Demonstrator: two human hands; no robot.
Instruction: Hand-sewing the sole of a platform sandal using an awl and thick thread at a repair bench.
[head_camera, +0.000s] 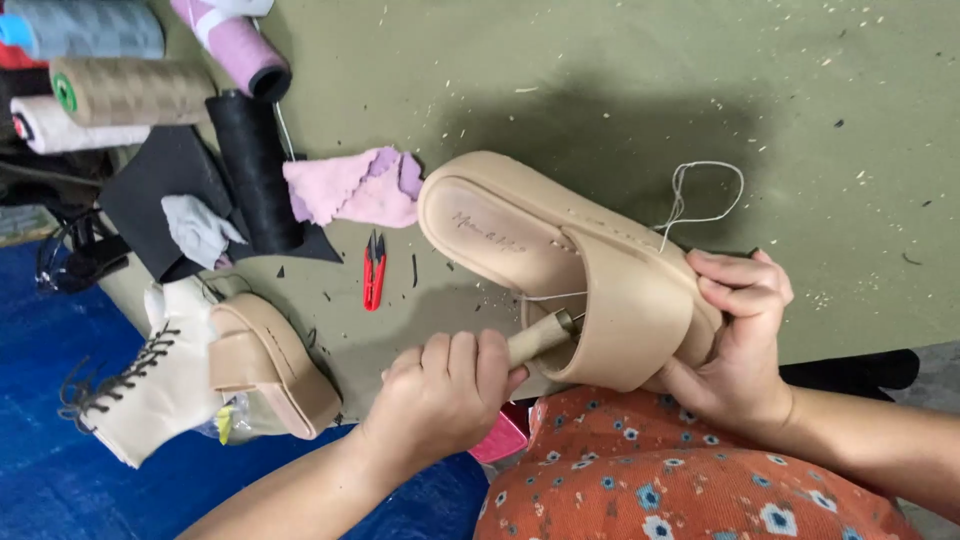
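Note:
A beige platform slide sandal (540, 250) lies across my lap and the edge of the olive table (620, 90), its toe end toward me. My right hand (735, 340) grips the sandal's wide strap and toe from the right. My left hand (440, 395) is closed around a wooden-handled awl (538, 336), whose tip goes under the strap into the sandal. A white thread (700, 195) runs from the strap's stitching and loops over the table behind it.
Red thread snips (374, 268) and pink cloth scraps (355, 187) lie left of the sandal. Thread cones (130, 90) and a black spool (255, 170) crowd the far left. A cream lace-up boot (200, 375) hangs off the table's left edge over a blue floor.

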